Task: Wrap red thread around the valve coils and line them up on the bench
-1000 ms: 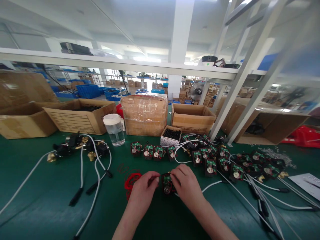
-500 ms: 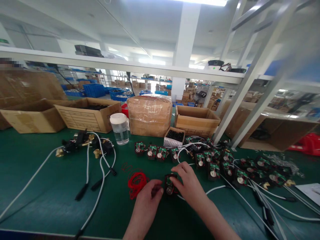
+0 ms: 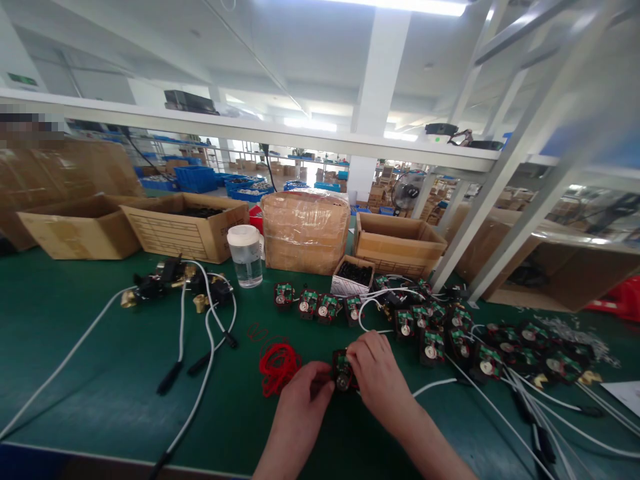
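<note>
A small black device with a green circuit board [image 3: 342, 375] and a round metal part sits on the bench in front of me. At its left side is my left hand [image 3: 306, 400], thumb and fingertips curled in against the housing. My right hand [image 3: 379, 373] is closed at the upper right edge of the device, its fingers bunched together; whatever they pinch is hidden. A tangle of red wire [image 3: 279, 368] lies just beyond my left hand. From the right side of the device, near my right hand, a white cable [image 3: 434, 385] runs off.
Several similar circuit-board devices [image 3: 433, 345] spread across the right side. Brass-fitted assemblies [image 3: 200, 303] with white cables lie left. Behind stand a water jar [image 3: 249, 267], a small box of black parts [image 3: 353, 283], a wrapped carton [image 3: 306, 233] and open cartons [image 3: 400, 250]. Metal posts [image 3: 510, 193] rise right.
My right hand's fingers have closed together at the device's upper right edge. My left fingertips have come in against its left side. The whole view has shifted slightly.
</note>
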`<state>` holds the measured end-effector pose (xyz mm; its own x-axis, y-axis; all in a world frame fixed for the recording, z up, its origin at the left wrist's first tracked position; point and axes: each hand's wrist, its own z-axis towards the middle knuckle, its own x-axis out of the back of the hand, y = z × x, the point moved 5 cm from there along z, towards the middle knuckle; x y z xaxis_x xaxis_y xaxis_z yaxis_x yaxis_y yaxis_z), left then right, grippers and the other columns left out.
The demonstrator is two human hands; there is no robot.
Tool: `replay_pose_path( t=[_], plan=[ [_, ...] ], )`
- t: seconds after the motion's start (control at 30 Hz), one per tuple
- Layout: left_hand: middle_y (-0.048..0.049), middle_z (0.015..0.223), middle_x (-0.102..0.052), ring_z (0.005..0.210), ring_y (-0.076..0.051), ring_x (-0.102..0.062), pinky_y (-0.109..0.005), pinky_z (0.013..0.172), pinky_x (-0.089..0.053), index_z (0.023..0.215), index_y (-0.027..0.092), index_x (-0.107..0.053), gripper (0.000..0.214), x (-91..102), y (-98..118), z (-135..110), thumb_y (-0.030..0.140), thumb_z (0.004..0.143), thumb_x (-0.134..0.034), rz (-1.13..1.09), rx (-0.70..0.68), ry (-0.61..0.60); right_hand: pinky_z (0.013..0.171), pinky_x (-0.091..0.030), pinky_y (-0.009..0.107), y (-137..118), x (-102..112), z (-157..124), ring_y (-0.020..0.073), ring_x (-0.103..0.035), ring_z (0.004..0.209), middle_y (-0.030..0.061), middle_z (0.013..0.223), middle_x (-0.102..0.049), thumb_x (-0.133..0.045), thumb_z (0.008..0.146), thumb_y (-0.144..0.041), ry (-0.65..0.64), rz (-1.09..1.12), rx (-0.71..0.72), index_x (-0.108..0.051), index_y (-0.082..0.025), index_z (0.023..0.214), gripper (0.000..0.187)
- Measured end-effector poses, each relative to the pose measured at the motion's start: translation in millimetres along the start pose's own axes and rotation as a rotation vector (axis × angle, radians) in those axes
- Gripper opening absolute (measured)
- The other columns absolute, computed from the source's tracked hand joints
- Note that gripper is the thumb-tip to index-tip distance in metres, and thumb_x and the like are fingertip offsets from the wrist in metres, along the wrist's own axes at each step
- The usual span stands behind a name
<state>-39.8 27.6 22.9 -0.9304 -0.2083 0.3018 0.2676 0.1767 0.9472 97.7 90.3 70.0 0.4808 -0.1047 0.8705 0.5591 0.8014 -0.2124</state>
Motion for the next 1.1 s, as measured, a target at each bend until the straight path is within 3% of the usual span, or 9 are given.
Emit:
replay_pose_path(
  t=[0.2,0.37,0.57,0.7,0.9,1.1],
  plan=[
    [-0.0057,0.1,-0.074,0.093,-0.022,-0.07,-0.034,0.088,-0.051,0.102,0.02,-0.068,0.024,0.9,1.2,-0.9,0.027,0.083,-0.055,0.018,-0.002,0.008,0.087,-0.042,0.039,7.7,2.8,10.8,0.0238,-0.052,0.097,0.0052,0.102,-0.056,-0.065,0.093,-0.007,-0.063,0.15,-0.033,-0.062,-0.018,0.102,0.014],
    [-0.0054,0.1,-0.075,0.094,-0.022,-0.07,-0.034,0.089,-0.051,0.101,0.02,-0.069,0.024,1.0,3.0,-1.4,0.026,0.083,-0.054,0.014,-0.012,-0.002,0.086,-0.041,0.039,4.0,-1.5,19.6,0.0231,-0.052,0.091,0.0035,0.093,-0.056,-0.058,0.095,-0.005,-0.141,-0.013,0.004,-0.061,-0.018,0.088,0.015],
    [-0.0049,0.101,-0.075,0.095,-0.022,-0.07,-0.035,0.09,-0.051,0.099,0.021,-0.069,0.023,1.1,3.6,-1.9,0.025,0.083,-0.054,0.026,-0.009,0.001,0.091,-0.04,0.042,-5.3,-8.5,10.8,0.0256,-0.049,0.092,0.0059,0.094,-0.056,-0.062,0.084,0.0,-0.11,-0.218,0.115,-0.061,-0.017,0.091,0.018],
    [-0.0051,0.099,-0.075,0.094,-0.022,-0.07,-0.035,0.089,-0.051,0.099,0.021,-0.069,0.022,-0.1,2.1,-1.8,0.024,0.082,-0.055,0.01,-0.014,0.013,0.09,-0.04,0.044,-6.4,-11.0,4.7,0.0269,-0.047,0.092,0.0079,0.095,-0.055,-0.058,0.087,-0.003,-0.08,-0.25,0.182,-0.061,-0.016,0.094,0.015],
    [-0.0055,0.099,-0.073,0.094,-0.022,-0.069,-0.036,0.089,-0.052,0.101,0.021,-0.069,0.025,1.8,-0.1,-5.1,0.024,0.081,-0.055,0.002,-0.034,0.057,0.089,-0.037,0.045,-8.3,2.3,1.7,0.0261,-0.047,0.092,0.007,0.095,-0.054,-0.042,0.099,-0.006,-0.016,-0.055,0.082,-0.056,-0.017,0.094,0.018],
    [-0.004,0.101,-0.068,0.084,-0.02,-0.066,-0.036,0.083,-0.054,0.108,0.024,-0.071,0.035,4.7,0.4,-17.7,0.02,0.074,-0.063,0.059,-0.071,0.124,0.083,-0.037,0.041,-23.6,18.1,-16.5,0.0233,-0.049,0.089,0.004,0.093,-0.054,-0.046,0.1,-0.01,0.013,0.217,-0.008,-0.054,-0.02,0.093,0.015]
  ],
)
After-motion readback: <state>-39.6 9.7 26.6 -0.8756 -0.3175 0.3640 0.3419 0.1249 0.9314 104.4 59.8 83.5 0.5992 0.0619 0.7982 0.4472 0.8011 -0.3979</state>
